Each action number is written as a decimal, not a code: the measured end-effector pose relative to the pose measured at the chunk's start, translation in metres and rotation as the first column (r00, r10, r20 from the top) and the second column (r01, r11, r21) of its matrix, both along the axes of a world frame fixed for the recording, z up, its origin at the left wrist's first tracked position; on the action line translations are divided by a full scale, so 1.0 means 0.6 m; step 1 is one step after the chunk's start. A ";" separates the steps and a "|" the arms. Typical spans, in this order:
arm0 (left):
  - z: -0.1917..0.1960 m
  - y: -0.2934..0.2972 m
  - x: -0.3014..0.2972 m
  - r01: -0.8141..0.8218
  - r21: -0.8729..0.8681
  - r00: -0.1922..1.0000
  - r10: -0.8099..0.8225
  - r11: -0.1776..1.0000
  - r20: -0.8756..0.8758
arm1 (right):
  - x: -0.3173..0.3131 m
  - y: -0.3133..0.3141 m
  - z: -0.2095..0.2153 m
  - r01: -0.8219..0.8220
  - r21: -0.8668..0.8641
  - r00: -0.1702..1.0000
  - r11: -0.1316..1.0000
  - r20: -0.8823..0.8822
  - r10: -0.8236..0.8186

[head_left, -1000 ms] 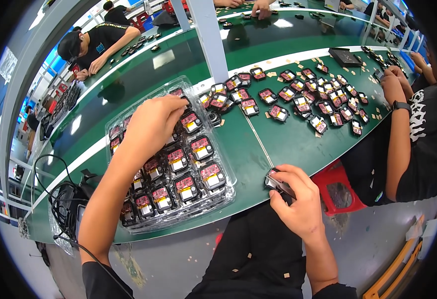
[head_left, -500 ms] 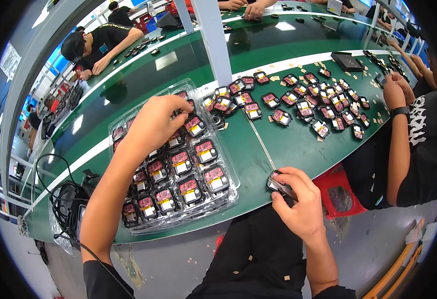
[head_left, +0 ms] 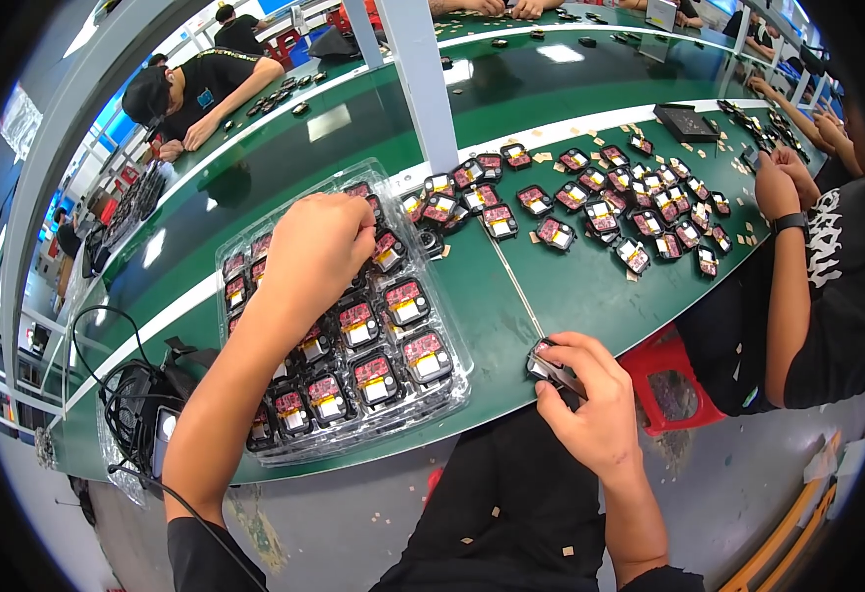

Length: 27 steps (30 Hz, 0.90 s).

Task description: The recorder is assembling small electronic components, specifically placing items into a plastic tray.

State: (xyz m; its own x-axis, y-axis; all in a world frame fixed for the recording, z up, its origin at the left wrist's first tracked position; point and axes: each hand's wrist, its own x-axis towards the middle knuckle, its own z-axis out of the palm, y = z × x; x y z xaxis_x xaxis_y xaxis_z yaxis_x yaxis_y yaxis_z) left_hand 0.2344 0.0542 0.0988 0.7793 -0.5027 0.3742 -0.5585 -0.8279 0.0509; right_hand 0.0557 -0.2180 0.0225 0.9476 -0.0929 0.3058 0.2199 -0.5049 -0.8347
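Observation:
My left hand is over the clear plastic tray, its fingers curled together at the far right part. Whatever those fingers hold, if anything, is hidden. Rows of small black-cased electronic modules fill the tray, each showing a red board, a white block and a yellow strip. At the bench's near edge my right hand is closed around a slim grey metal tool that looks like tweezers. Its far end lies against a black-cased module, partly covered by the fingers.
Many loose modules and small tan squares lie across the green bench to the right. A grey post rises behind the tray. Black cables lie at left. A co-worker's hand works at right, beside a black tray.
My left hand's fingers have curled closer together, and the hand has turned slightly over the tray. My right hand stays in nearly the same place.

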 end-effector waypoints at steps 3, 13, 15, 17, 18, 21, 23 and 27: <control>-0.001 -0.004 -0.002 0.012 0.047 0.997 -0.015 0.999 0.072 | -0.001 -0.001 0.001 0.004 -0.004 1.000 1.000 -0.005 -0.004; 0.008 -0.004 0.000 0.001 -0.043 0.992 -0.007 0.999 -0.126 | 0.000 -0.001 0.004 -0.002 -0.020 1.000 1.000 -0.012 0.001; 0.023 -0.018 -0.009 -0.002 -0.028 0.978 -0.004 1.000 -0.207 | 0.001 -0.002 0.002 0.003 -0.020 1.000 1.000 -0.007 -0.003; 0.000 -0.006 -0.010 0.029 -0.078 0.992 -0.038 0.997 -0.119 | 0.000 -0.001 0.002 -0.001 -0.016 1.000 1.000 0.001 0.001; -0.008 -0.003 -0.010 0.066 -0.126 0.997 -0.071 0.990 -0.029 | 0.000 0.000 0.003 -0.004 -0.016 1.000 1.000 -0.005 0.004; -0.009 -0.007 -0.009 0.031 -0.133 0.993 -0.046 0.991 -0.107 | -0.001 0.001 0.004 -0.006 -0.024 1.000 1.000 -0.014 0.005; -0.007 -0.010 -0.009 0.029 -0.139 0.992 -0.045 0.990 -0.114 | 0.001 -0.001 0.004 -0.004 -0.031 1.000 1.000 -0.014 0.004; 0.007 -0.023 -0.013 -0.051 -0.081 0.972 0.030 0.995 -0.234 | 0.002 -0.002 0.002 -0.001 -0.031 1.000 1.000 -0.011 0.000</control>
State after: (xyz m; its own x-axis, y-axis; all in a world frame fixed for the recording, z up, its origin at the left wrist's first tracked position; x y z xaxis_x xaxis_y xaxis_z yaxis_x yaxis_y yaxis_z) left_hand 0.2267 0.0405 0.1028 0.8690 -0.4429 0.2206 -0.4891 -0.8364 0.2475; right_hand 0.0568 -0.2194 0.0234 0.9509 -0.0830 0.2981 0.2111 -0.5304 -0.8211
